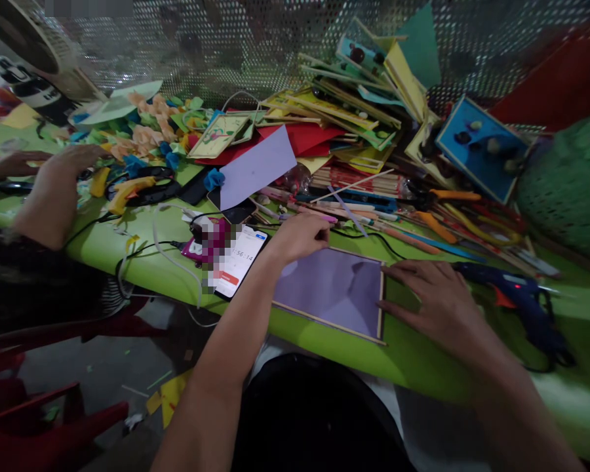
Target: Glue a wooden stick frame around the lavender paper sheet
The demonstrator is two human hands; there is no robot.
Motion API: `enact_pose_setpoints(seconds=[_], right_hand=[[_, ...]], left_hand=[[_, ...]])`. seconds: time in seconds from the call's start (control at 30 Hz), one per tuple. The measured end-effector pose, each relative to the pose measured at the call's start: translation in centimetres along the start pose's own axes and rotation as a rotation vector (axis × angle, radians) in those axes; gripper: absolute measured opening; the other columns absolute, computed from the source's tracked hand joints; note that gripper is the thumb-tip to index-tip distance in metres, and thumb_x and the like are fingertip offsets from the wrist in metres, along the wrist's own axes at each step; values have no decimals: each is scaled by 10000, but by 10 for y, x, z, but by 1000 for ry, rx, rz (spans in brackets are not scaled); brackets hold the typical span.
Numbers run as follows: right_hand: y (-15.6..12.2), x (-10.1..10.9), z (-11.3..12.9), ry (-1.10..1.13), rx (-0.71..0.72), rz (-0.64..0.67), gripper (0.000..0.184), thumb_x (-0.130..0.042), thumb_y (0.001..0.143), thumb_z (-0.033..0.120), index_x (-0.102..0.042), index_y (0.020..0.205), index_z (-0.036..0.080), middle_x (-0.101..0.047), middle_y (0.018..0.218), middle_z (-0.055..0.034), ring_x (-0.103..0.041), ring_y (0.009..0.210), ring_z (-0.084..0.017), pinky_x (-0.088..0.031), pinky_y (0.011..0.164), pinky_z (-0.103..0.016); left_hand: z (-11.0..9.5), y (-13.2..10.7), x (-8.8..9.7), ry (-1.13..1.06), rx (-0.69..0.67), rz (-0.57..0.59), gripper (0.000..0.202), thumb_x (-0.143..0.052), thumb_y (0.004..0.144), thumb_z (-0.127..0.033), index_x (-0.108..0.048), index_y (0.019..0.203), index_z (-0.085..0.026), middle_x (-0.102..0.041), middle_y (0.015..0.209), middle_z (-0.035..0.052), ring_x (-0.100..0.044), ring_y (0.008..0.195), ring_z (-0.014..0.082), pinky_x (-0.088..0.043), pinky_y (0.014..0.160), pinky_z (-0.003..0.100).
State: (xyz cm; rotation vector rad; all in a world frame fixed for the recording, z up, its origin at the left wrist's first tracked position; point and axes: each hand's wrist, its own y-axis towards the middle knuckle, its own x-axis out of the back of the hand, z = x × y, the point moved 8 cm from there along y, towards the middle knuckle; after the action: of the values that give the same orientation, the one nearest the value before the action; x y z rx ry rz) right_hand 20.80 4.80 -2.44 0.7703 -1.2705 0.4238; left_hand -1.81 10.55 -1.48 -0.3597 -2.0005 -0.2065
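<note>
A purple card (332,288) lies flat on the green table, with thin wooden sticks along its edges. At its upper left corner is my left hand (302,235), fingers bent down and drawn together; what lies under the fingertips is hidden. My right hand (430,288) rests at the card's right side, thumb and fingers apart, fingertips touching the right-hand stick (382,301). A blue glue gun (516,295) lies just beyond my right hand. Left of the card, a phone (238,262) showing a timer sits partly behind my left forearm.
A power strip (209,239) with cables is left of the phone. Behind are a loose purple sheet (258,167), pencils, scissors and piled framed cards (344,105). At left, another person's hands (71,160) are near crepe-paper pieces (152,124) and a yellow glue gun (130,190).
</note>
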Motion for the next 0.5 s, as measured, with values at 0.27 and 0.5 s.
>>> enact_pose_setpoints(seconds=[0.27, 0.5], right_hand=[[-1, -2, -2, 13, -46, 52, 501, -542, 943, 625, -700, 1263, 273, -695, 1185, -130, -611, 1069, -356, -500, 871, -531], [-1, -3, -3, 5, -59, 63, 536, -534, 939, 644, -673, 1309, 282, -678, 1224, -133, -603, 1108, -370, -498, 885, -534]], left_hand=[[2, 1, -1, -33, -10, -9, 53, -691, 813, -165, -734, 819, -196, -763, 904, 28, -675, 868, 199, -479, 776, 292], [3, 1, -2, -23, 4, 6, 81, -686, 812, -168, -747, 857, -196, -766, 935, 35, -680, 888, 203, -486, 786, 290]])
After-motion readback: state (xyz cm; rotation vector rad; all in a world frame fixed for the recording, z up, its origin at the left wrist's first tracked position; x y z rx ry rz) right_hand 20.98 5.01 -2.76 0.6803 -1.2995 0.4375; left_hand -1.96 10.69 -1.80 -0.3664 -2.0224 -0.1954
